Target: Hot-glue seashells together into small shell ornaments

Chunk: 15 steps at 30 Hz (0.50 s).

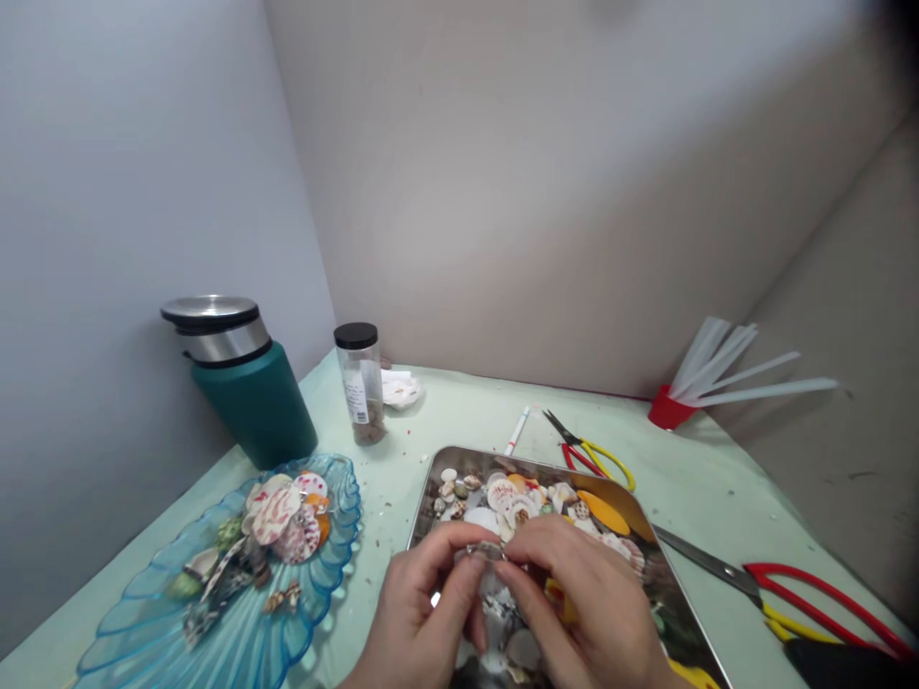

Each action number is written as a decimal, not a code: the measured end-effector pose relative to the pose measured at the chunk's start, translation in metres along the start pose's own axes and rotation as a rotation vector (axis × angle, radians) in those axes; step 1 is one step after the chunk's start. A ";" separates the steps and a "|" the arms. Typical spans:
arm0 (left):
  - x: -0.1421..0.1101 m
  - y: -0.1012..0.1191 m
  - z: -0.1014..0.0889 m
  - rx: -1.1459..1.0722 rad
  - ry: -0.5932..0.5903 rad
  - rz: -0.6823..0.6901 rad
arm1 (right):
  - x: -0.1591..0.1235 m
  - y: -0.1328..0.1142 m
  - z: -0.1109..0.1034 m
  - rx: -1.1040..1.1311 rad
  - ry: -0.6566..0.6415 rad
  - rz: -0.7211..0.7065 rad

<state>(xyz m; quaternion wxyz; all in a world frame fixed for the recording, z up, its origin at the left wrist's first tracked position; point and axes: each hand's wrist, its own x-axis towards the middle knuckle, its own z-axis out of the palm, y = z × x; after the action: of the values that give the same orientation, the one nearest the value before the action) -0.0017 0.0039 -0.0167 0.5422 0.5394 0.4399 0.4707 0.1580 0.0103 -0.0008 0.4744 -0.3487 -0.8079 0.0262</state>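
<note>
Both hands meet over a metal tray (pixel 687 598) that holds several seashells. Between thumb and forefinger, my left hand (pixel 431 588) pinches a small greyish shell (pixel 485 549), seen nearly edge-on. My right hand (pixel 574 593) is closed too, its thumb and forefinger pinched at the shell's right end. The fingers cover most of the shell. Beyond the fingertips lie a pinkish-white scallop shell (pixel 502 493), small spiral shells (pixel 459 490) and an orange-yellow shell (pixel 604 512). My hands hide the tray's near middle.
To the left, a blue shell-shaped dish (pixel 136 627) holds shells. Behind it stand a green bottle (pixel 255 402) and a black-lidded jar (pixel 362 388). Small scissors (pixel 590 454), a white pen (pixel 516 431), large scissors (pixel 747 579) and a red cup (pixel 669 409) of translucent sticks lie beyond and right.
</note>
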 end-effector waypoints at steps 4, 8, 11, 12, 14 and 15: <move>0.000 0.004 0.000 0.001 0.006 0.014 | 0.002 -0.001 -0.001 0.009 0.008 -0.003; 0.000 0.004 -0.001 -0.021 -0.007 0.012 | 0.002 -0.002 -0.002 0.013 0.027 -0.023; 0.000 0.003 -0.002 -0.028 -0.029 -0.004 | 0.002 -0.002 -0.003 0.003 0.035 -0.045; 0.000 0.003 -0.002 -0.026 -0.037 -0.006 | 0.002 -0.002 -0.003 -0.001 0.034 -0.049; 0.000 0.002 -0.003 -0.022 -0.046 -0.008 | 0.001 -0.001 -0.002 -0.006 0.026 -0.053; 0.000 0.001 -0.003 -0.019 -0.050 -0.008 | 0.001 -0.001 -0.002 -0.009 0.021 -0.052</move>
<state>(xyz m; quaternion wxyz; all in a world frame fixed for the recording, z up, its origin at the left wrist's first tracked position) -0.0049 0.0047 -0.0157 0.5599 0.5441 0.4238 0.4591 0.1589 0.0092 0.0014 0.4821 -0.3300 -0.8116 0.0067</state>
